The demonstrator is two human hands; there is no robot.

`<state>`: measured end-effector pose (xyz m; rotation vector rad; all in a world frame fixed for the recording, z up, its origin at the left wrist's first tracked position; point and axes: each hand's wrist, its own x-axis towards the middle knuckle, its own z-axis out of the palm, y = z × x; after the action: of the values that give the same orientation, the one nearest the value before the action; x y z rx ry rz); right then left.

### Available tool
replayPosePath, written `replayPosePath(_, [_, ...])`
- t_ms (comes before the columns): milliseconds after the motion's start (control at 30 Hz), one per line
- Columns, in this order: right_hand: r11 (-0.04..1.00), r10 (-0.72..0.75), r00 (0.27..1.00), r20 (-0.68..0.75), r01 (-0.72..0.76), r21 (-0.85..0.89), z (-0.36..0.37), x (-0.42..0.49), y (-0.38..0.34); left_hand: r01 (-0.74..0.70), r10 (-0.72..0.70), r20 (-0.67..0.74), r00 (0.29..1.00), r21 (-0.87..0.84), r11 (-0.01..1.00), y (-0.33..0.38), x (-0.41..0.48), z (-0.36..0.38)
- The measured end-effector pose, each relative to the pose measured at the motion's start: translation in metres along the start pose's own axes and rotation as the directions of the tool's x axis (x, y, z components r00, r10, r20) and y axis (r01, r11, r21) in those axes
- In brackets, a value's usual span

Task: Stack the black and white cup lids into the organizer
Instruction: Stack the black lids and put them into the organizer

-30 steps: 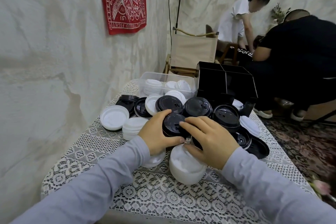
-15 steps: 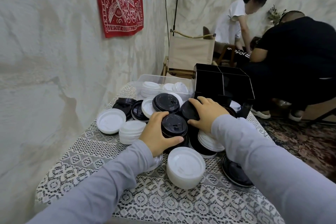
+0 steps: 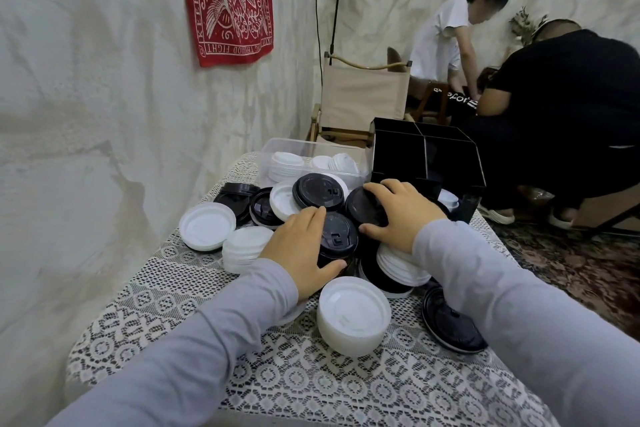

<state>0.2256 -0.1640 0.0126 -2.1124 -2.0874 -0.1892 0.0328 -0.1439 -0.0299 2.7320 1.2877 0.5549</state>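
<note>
Just before the organizer (image 3: pixel 398 152), we log: left hand (image 3: pixel 301 246) gripping a black lid stack (image 3: pixel 341 236); right hand (image 3: pixel 403 211) curled round another black lid (image 3: pixel 362 206), nearer it; white stack (image 3: pixel 353 312) farther from it.

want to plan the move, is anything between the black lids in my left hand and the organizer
Yes. The right hand, gripping another black lid, lies directly between the black lid stack held by the left hand and the black organizer. Lifting over it would probably clear.

Black lids (image 3: pixel 320 191), white lids (image 3: pixel 353 308), black organizer (image 3: pixel 398 152), white lace tablecloth (image 3: pixel 311 385), grey sleeves (image 3: pixel 207 340); red patterned wall hanging (image 3: pixel 228 0)
</note>
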Motion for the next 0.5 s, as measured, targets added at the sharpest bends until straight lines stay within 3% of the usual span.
replayPosePath(300, [0.99, -0.072, 0.996, -0.058, 0.079, 0.12, -0.01, -0.023, -0.005, -0.006, 0.006, 0.044, 0.999, 0.002, 1.0, 0.0, 0.0, -0.005])
replayPosePath(500, [0.98, -0.085, 0.991, -0.099, 0.101, 0.173, -0.017, -0.044, -0.006, 0.029, -0.036, -0.035, 0.999, -0.199, 0.979, 0.006, -0.006, -0.014])
